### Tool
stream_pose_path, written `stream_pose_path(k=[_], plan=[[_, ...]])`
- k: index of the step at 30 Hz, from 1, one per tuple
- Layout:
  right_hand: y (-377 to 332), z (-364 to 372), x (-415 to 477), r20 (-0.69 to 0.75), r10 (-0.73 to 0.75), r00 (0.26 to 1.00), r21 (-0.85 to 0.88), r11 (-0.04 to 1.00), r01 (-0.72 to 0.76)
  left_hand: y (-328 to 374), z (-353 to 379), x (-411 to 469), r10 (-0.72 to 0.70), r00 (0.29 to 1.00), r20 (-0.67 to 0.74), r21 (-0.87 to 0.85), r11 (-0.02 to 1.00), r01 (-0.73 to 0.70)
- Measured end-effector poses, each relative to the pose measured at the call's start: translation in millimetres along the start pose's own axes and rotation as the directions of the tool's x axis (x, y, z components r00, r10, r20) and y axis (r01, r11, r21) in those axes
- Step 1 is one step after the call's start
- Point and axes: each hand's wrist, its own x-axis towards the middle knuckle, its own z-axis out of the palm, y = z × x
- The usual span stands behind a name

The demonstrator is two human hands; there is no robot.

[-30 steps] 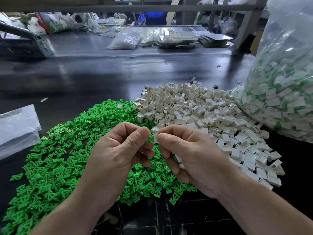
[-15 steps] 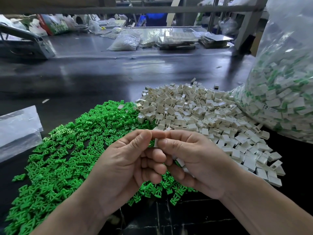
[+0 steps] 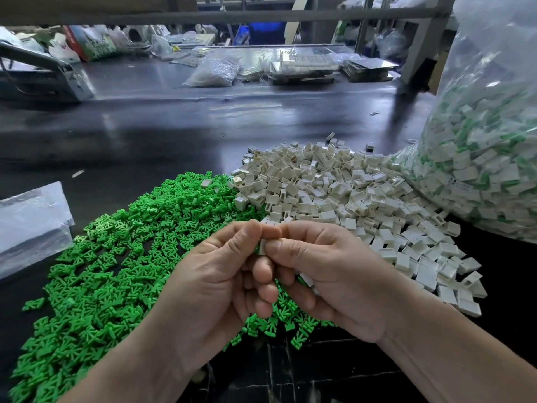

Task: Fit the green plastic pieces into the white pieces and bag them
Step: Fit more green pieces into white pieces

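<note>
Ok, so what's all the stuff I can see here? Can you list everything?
green pieces: big heap, green, front left of the table
white pieces: big heap, cream-white, middle right, touching the green heap
big bag: one, clear, full of white-and-green pieces, far right
folded plastic: count unclear, clear, left edge
small bag: one, clear, far side
stacked trays: a few, grey, far side, right of the small bag
table: one, dark, shiny
held piece: one, white, between both hands
left hand: pinches the held piece
right hand: pinches the held piece
</note>
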Motion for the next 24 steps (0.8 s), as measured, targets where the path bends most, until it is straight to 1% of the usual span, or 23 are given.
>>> stream_pose_path(k=[2,4,6,7,18,20,24], plan=[[-0.4,-0.5,-0.4,0.000,-0.013,1.000,0.021,1.000,0.013,-2.7,-1.8,0.1,0.031,0.999,0.026,-0.045,0.999,-0.030],[-1.9,-2.0,-1.0,0.014,-0.013,1.000,0.042,0.999,0.012,-3.1,-3.7,0.1,0.040,0.995,0.094,-0.097,0.995,-0.031],[-2.3,-3.5,-0.5,0.016,-0.022,1.000,0.039,0.999,0.021,-2.3,-4.8,0.9,0.049,0.988,0.145,-0.114,0.993,-0.032],[-1.5,-3.7,-0.3,0.010,-0.025,1.000,0.034,0.999,0.024,-2.6,-5.2,1.2,0.050,0.988,0.148,-0.107,0.994,-0.035],[2.8,2.3,1.2,-0.031,-0.026,0.999,0.018,0.999,0.026,-2.6,3.0,-0.3,0.102,0.995,-0.002,0.007,0.995,-0.102],[4.1,2.0,1.4,-0.051,-0.031,0.998,0.025,0.999,0.032,-3.6,3.4,0.3,0.118,0.993,-0.002,0.013,0.993,-0.118],[4.1,2.1,1.7,-0.036,-0.045,0.998,0.039,0.998,0.046,-1.5,-0.5,3.1,0.152,0.988,0.039,0.099,0.983,-0.156]])
